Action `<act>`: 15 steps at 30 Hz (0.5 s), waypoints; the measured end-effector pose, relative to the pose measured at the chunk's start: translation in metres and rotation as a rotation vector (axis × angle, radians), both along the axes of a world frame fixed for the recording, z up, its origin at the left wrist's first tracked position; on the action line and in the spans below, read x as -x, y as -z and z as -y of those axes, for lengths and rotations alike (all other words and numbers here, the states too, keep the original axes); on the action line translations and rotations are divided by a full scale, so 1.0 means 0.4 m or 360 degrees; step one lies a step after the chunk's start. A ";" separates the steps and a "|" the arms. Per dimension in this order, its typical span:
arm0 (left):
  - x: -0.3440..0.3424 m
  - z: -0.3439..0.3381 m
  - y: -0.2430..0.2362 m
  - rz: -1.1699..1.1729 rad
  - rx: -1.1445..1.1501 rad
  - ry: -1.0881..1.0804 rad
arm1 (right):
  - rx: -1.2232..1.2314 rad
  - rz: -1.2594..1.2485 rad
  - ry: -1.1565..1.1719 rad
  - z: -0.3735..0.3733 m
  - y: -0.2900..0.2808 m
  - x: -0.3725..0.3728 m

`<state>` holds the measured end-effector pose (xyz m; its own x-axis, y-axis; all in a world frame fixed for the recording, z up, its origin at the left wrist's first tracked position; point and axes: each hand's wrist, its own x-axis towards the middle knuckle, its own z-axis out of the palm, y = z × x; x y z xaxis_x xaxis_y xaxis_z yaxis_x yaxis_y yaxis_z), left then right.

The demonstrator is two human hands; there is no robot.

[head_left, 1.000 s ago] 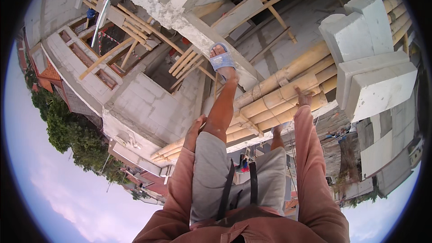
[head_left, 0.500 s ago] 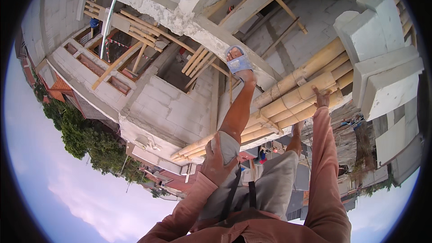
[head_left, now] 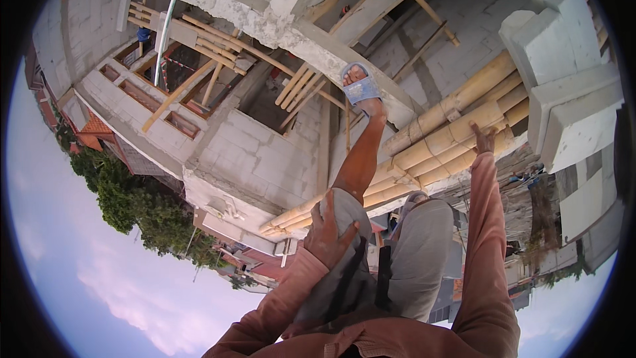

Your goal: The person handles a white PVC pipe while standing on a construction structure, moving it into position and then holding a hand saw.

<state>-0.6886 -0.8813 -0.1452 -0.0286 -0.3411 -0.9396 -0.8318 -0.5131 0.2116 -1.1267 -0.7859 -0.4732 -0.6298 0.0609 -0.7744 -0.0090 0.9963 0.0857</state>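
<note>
My left hand [head_left: 326, 233] lies open on my raised left knee, its fingers spread over the grey shorts [head_left: 419, 252]. My left foot, in a blue slide sandal [head_left: 362, 89], is planted on a rough concrete beam [head_left: 331, 50]. Over at the right, my right hand [head_left: 484, 139] holds the edge of a bundle of thick bamboo poles [head_left: 457, 136], one finger reaching up along a pole. Thin ties wrap the poles. My right knee is bent, and my right foot is mostly hidden below it.
A pale moulded concrete column piece [head_left: 563, 73] stands right of the bamboo. Unfinished block walls [head_left: 245, 152] with wooden window frames [head_left: 132, 93] lie ahead and left. A pale hose [head_left: 162, 33] hangs at upper left. Trees [head_left: 132, 192] and roofs show far below.
My right leg has come up, its knee now higher and more bent. Both hands stay where they were, on the left knee and the bamboo. The view has shifted slightly.
</note>
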 end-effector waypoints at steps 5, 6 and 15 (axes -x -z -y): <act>0.000 0.002 0.005 0.0051 -0.0066 0.0087 | -0.0060 -0.0075 -0.0136 -0.025 0.014 0.030; -0.008 -0.003 0.000 0.0090 -0.0077 0.0071 | -0.0078 -0.0031 -0.0280 0.000 0.006 0.002; -0.059 0.073 0.032 0.0126 0.0011 0.0175 | -0.0055 -0.0034 -0.0340 0.039 -0.016 -0.029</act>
<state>-0.6649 -0.9107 -0.1580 0.0080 -0.3464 -0.9381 -0.8972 -0.4168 0.1462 -1.1151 -0.8016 -0.4669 -0.6475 -0.0496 -0.7605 -0.2174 0.9684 0.1220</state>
